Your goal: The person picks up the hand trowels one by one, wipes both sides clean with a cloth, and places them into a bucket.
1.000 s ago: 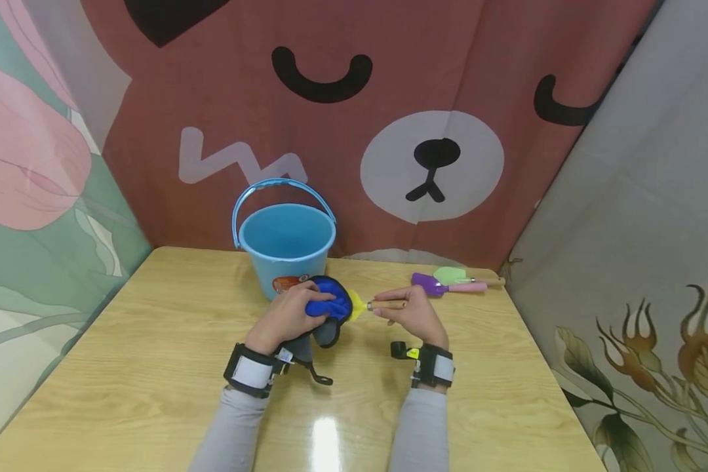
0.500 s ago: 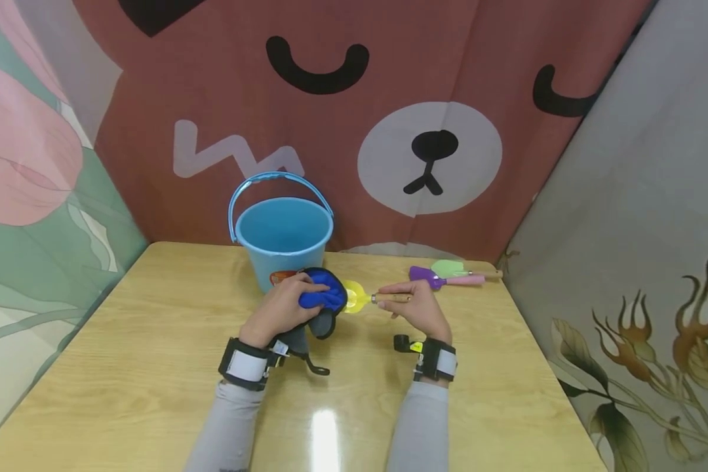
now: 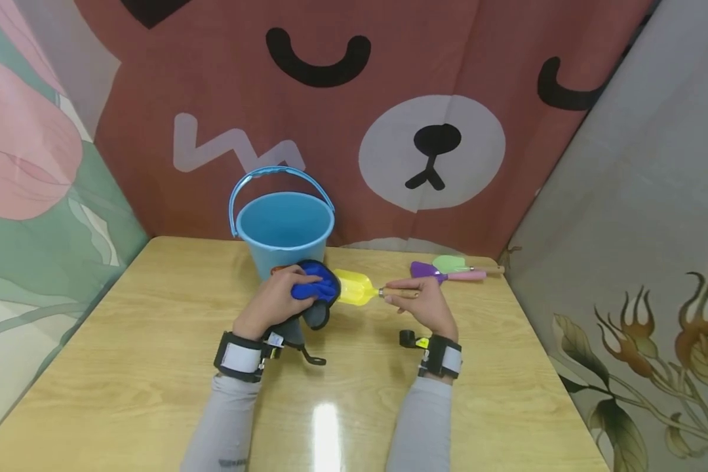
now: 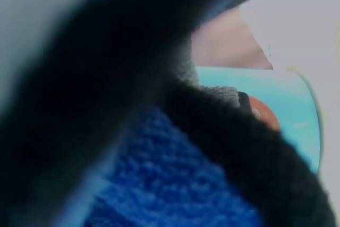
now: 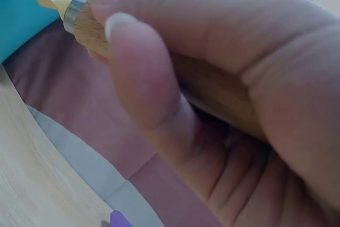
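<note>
In the head view my left hand grips a blue and grey cloth with black edging and a hanging loop. The cloth wraps the front end of a small yellow hand shovel, hiding its tip. Thumb and fingers of my right hand pinch the shovel's wooden handle, and the right wrist view shows that handle close up, with its metal collar. Blue terry fabric of the cloth fills much of the left wrist view, blurred by dark edging in front.
A light blue bucket with its handle raised stands just behind the cloth. At the table's back right lie a purple shovel with a pink handle and a light green shovel. Printed curtains hang behind and beside the table.
My left hand and the cloth have slid left along the yellow blade, while my right hand has shifted slightly right. Much more of the blade shows now.
</note>
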The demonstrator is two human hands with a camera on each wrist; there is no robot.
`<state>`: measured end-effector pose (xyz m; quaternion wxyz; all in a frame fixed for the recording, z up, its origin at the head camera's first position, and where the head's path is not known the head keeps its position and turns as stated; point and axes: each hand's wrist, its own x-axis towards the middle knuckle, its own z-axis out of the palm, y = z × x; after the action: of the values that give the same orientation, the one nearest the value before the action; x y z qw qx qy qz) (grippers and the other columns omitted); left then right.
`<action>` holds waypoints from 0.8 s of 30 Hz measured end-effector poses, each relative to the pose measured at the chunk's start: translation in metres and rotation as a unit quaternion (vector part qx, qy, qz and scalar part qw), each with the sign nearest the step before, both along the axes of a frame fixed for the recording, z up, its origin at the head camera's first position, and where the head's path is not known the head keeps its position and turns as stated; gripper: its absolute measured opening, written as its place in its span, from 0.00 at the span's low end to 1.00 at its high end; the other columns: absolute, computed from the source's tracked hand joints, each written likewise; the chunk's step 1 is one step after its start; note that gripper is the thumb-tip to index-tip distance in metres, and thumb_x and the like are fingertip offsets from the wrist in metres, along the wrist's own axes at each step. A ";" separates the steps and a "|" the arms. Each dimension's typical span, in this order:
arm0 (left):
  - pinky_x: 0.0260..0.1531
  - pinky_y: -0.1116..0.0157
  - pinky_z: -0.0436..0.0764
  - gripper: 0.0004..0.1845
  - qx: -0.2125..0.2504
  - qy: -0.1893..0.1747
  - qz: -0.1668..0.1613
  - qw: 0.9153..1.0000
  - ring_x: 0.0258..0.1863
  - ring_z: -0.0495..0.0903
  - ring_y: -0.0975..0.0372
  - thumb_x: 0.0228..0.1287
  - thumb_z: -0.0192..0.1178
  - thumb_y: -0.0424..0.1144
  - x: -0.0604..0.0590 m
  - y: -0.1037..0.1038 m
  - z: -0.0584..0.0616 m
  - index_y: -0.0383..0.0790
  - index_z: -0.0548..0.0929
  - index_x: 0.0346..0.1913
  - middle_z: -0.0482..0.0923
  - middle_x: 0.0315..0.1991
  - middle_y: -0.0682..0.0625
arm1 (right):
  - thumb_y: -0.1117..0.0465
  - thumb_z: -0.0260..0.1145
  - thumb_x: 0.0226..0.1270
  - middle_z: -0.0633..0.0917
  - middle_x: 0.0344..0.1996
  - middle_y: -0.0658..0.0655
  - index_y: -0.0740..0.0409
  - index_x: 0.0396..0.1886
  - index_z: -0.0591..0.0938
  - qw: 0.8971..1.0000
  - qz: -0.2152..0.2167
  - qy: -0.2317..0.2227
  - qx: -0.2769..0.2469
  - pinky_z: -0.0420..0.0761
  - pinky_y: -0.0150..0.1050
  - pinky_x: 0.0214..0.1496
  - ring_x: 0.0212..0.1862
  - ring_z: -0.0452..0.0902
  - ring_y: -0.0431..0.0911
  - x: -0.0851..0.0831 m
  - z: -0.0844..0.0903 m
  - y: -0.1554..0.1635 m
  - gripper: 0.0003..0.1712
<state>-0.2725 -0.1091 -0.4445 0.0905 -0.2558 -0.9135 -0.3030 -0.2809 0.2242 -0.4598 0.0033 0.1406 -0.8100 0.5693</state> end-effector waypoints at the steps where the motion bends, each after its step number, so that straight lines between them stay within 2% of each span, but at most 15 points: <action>1: 0.50 0.53 0.81 0.23 0.002 0.002 0.002 1.000 0.49 0.78 0.54 0.61 0.72 0.41 -0.001 -0.001 0.000 0.46 0.86 0.60 0.82 0.50 0.45 | 0.59 0.78 0.59 0.91 0.44 0.55 0.56 0.47 0.90 1.000 -0.002 0.002 -0.001 0.87 0.44 0.35 0.41 0.89 0.48 0.000 0.000 0.000 0.16; 5: 0.51 0.52 0.81 0.23 0.006 0.003 0.010 1.000 0.49 0.79 0.53 0.61 0.72 0.40 -0.003 -0.005 0.001 0.45 0.86 0.60 0.83 0.50 0.44 | 0.60 0.77 0.59 0.91 0.45 0.58 0.59 0.49 0.90 1.000 0.001 0.007 -0.001 0.87 0.43 0.35 0.41 0.89 0.48 0.000 0.002 0.002 0.17; 11: 0.52 0.51 0.81 0.24 0.007 -0.002 0.011 1.000 0.51 0.79 0.53 0.61 0.72 0.41 -0.001 -0.005 0.003 0.45 0.86 0.61 0.83 0.52 0.44 | 0.60 0.77 0.60 0.90 0.46 0.59 0.59 0.49 0.89 1.000 0.006 -0.011 0.003 0.87 0.42 0.36 0.42 0.89 0.48 0.000 0.003 -0.001 0.17; 15: 0.52 0.51 0.82 0.24 0.010 0.016 0.000 1.000 0.51 0.80 0.52 0.60 0.72 0.41 0.001 -0.001 0.004 0.45 0.86 0.60 0.83 0.52 0.44 | 0.61 0.77 0.60 0.90 0.47 0.60 0.60 0.50 0.89 1.000 0.009 -0.016 0.013 0.87 0.43 0.37 0.42 0.89 0.47 -0.001 0.001 -0.002 0.18; 20: 0.52 0.51 0.82 0.25 0.010 0.046 -0.008 0.999 0.52 0.81 0.51 0.59 0.73 0.42 0.004 0.006 0.005 0.46 0.86 0.61 0.82 0.53 0.43 | 0.64 0.76 0.61 0.89 0.49 0.62 0.63 0.51 0.88 0.999 0.026 -0.023 0.025 0.88 0.49 0.38 0.41 0.88 0.46 -0.003 0.001 -0.008 0.18; 24: 0.54 0.51 0.82 0.25 0.008 0.059 -0.020 0.998 0.53 0.81 0.51 0.60 0.73 0.43 0.005 0.014 0.005 0.47 0.85 0.61 0.82 0.55 0.44 | 0.66 0.75 0.61 0.88 0.50 0.63 0.66 0.50 0.88 0.999 0.033 -0.023 0.036 0.88 0.51 0.39 0.41 0.88 0.46 0.000 0.011 -0.018 0.17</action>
<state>-0.2676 -0.0947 -0.4394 0.1405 -0.2909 -0.8989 -0.2960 -0.2805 0.2061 -0.4491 -0.0391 0.1546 -0.8250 0.5422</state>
